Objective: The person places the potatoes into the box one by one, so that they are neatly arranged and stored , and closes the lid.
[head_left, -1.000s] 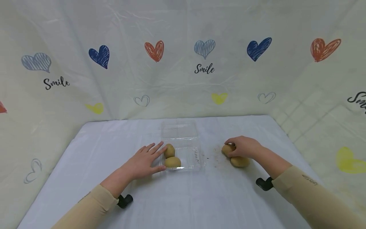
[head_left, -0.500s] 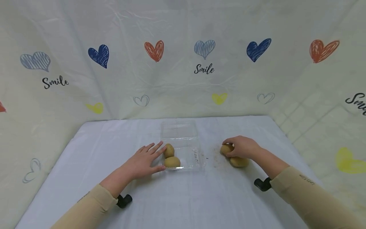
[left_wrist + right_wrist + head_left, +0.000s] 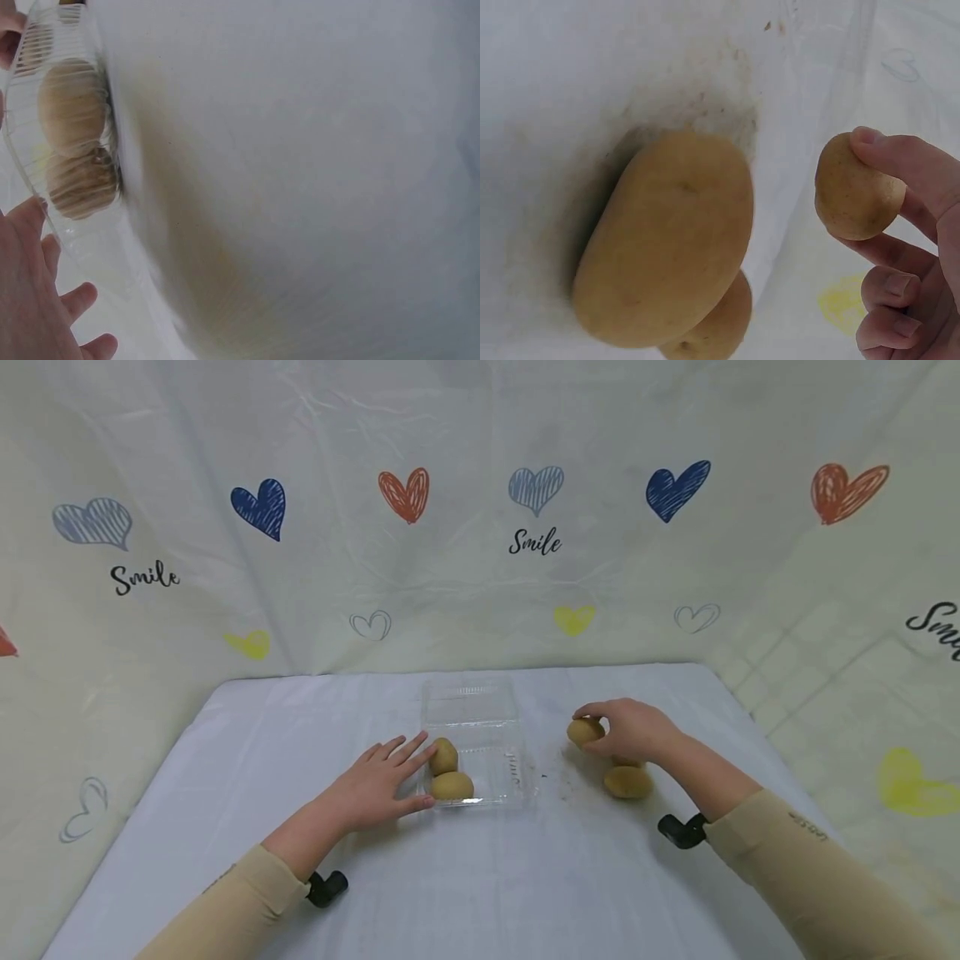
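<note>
My right hand (image 3: pixel 633 729) pinches a potato (image 3: pixel 857 187) between thumb and fingers, held above the tabletop. Just below it lie two more potatoes: a larger one (image 3: pixel 671 240) in front and another (image 3: pixel 716 322) partly hidden behind it. On the left, a clear plastic clamshell box (image 3: pixel 495 772) stands with its lid (image 3: pixel 470 702) folded back. Two potatoes sit in its left half, one (image 3: pixel 444 756) behind the other (image 3: pixel 452 786). My left hand (image 3: pixel 375 785) has its fingers spread at the box's left side, fingertips at the rim.
A white cloth (image 3: pixel 480 885) covers the table. Brown dirt specks (image 3: pixel 567 785) lie between the box and the loose potatoes. Behind the table hangs a pale curtain (image 3: pixel 465 577) printed with hearts.
My right hand has lifted the pinched potato up and slightly left, away from the others, uncovering part of another potato behind the front one. The left hand stays at the box.
</note>
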`<state>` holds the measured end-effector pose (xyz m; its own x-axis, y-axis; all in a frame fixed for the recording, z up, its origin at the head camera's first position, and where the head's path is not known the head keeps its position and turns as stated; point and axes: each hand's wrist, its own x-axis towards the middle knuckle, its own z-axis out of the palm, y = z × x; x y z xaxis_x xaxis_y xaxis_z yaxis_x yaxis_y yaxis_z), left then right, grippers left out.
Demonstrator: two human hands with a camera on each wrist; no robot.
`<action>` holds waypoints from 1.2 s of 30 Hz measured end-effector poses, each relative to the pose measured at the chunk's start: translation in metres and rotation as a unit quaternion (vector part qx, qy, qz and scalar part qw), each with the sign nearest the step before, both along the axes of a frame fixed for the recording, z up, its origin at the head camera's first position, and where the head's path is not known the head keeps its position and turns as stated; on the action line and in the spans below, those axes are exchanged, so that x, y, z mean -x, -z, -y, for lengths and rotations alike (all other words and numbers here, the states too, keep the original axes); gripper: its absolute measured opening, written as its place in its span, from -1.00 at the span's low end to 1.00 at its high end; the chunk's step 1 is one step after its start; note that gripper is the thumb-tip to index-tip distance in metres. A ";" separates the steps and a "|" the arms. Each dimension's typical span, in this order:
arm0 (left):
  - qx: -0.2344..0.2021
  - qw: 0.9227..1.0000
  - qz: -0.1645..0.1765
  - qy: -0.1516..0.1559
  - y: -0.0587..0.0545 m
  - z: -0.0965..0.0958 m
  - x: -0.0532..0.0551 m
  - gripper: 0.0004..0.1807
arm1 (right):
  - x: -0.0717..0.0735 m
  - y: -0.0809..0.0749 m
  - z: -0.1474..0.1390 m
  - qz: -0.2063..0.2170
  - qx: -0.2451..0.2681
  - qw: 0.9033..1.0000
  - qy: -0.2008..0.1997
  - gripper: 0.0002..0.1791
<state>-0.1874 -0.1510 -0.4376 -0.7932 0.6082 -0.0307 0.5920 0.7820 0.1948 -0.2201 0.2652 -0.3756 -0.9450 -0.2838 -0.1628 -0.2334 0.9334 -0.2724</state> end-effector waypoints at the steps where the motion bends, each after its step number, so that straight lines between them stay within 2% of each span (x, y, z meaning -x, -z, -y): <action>1: 0.001 1.000 0.000 -0.001 0.000 0.000 0.000 -0.06 | 0.000 -0.002 0.002 0.004 0.005 1.000 0.001 -0.45; 7: 0.002 1.000 0.002 -0.004 0.000 0.000 0.000 -0.06 | 0.002 -0.006 0.018 0.017 0.028 0.999 -0.010 -0.44; 16: -0.003 1.000 -0.004 0.004 -0.001 0.000 0.000 -0.06 | 0.003 -0.013 0.059 -0.013 0.051 0.997 -0.064 -0.47; 25: 0.001 1.000 0.000 0.005 -0.007 -0.004 -0.002 -0.06 | 0.004 -0.017 0.101 -0.016 0.031 0.993 -0.111 -0.48; 32: 0.009 1.000 0.002 0.003 -0.008 -0.004 -0.003 -0.06 | 0.006 -0.010 0.119 -0.004 0.005 0.991 -0.133 -0.49; 36: 0.005 1.000 -0.001 0.004 -0.007 -0.004 -0.003 -0.07 | 0.009 -0.001 0.127 0.019 -0.018 0.988 -0.150 -0.52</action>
